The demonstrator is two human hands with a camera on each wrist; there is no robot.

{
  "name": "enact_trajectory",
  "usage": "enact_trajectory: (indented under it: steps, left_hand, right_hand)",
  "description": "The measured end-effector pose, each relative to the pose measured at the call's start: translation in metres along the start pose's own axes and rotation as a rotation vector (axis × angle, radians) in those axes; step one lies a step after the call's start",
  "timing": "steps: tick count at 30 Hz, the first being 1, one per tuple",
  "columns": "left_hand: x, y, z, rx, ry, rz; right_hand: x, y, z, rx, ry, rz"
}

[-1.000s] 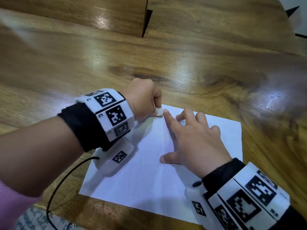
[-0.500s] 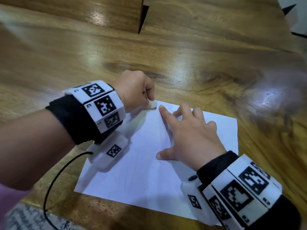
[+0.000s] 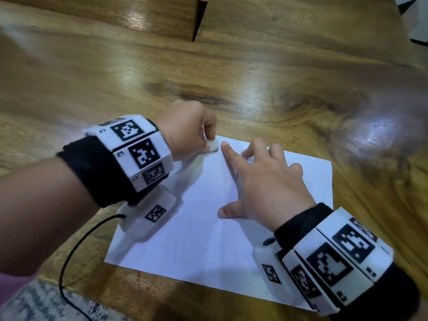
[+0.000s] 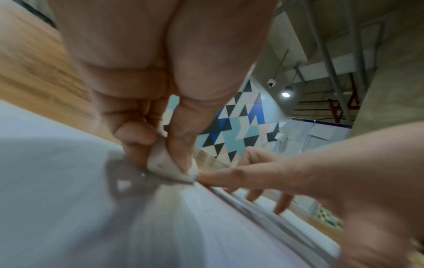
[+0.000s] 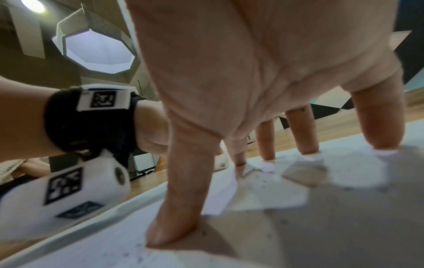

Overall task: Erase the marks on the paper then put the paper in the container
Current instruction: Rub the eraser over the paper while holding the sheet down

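I am working over the glossy brown wooden surface [image 3: 266, 72], where the white rectangular sheet of paper [image 3: 196, 239] is lying flat, near its front edge. I judge I am midway through the erasing step: dark crumbs are dotting the sheet, and no container is showing in these views, so next I would be finishing the far corner, then lifting the sheet. My right hand [image 3: 266, 181] is spreading open, fingertips [image 5: 174, 234] pressing the sheet down. My left hand [image 3: 187, 128] is pinching the small white block eraser [image 4: 167, 167] against the sheet's far-left corner.
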State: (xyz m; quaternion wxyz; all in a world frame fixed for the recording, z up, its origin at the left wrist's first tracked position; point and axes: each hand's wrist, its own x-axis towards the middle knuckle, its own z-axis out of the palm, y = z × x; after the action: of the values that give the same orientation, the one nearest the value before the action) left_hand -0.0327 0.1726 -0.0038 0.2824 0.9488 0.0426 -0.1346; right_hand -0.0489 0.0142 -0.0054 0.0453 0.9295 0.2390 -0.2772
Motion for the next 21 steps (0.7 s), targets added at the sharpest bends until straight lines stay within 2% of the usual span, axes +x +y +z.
enact_trajectory:
  steps: [4,6,10,14,15,17,19,21]
  left_hand:
    - [-0.03,-0.01,0.003,0.121,-0.25,0.016]
    - [-0.035,-0.013,0.002,0.122,-0.316,0.013]
    - [-0.013,-0.007,0.001,-0.014,-0.126,-0.019]
    - [-0.017,-0.005,0.008,0.046,-0.004,0.009]
    - [-0.026,-0.008,0.01,0.069,-0.023,0.042]
    - [-0.046,-0.012,0.014,0.099,-0.148,0.089]
    - [-0.059,-0.014,0.015,0.103,-0.292,0.067]
    - [-0.055,-0.014,0.011,0.104,-0.342,0.041]
  right_hand:
    - [0.0,0.0,-0.001,0.011,0.003,-0.002]
    - [0.0,0.0,0.0,0.014,0.006,-0.007]
    - [0.0,0.0,0.0,0.006,0.008,-0.005]
    - [0.0,0.0,0.001,-0.002,0.012,-0.002]
    - [0.0,0.0,0.001,0.003,0.013,-0.002]
    - [-0.001,0.0,0.0,0.005,0.012,-0.002]
    - [-0.001,0.0,0.001,0.002,0.015,-0.003]
    - [-0.001,0.0,0.001,0.0,0.018,-0.005]
